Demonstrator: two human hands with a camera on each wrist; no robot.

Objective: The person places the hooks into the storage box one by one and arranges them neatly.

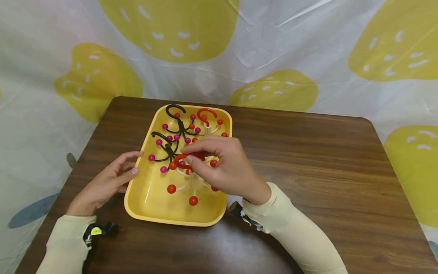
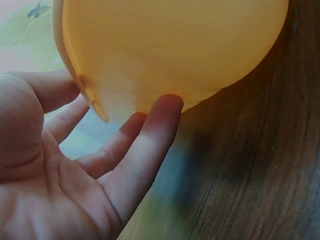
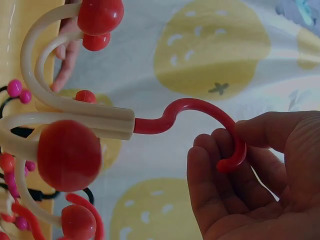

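In the head view my right hand (image 1: pixel 226 163) pinches the red hook (image 1: pixel 183 161) of a multi-arm hanging hook over the yellow tray (image 1: pixel 178 221). Its curved white arms end in red balls (image 3: pixel 69 155), pointing down. The right wrist view shows thumb and fingers at the red curve's (image 3: pixel 200 106) end. My left hand (image 1: pixel 109 180) is at the tray's left side, its fairly straight fingers touching the outer wall (image 2: pixel 175 45). Two black hanging hooks with pink balls (image 1: pixel 181 123) lie in the tray, beside another red-and-white one (image 1: pixel 207 114) at the back right, partly hidden.
The tray stands on a dark wood table (image 1: pixel 308 160), left of its middle. Behind the table hangs a pale curtain (image 1: pixel 205 80) with yellow shapes. Each wrist wears a small black camera (image 1: pixel 111 229).
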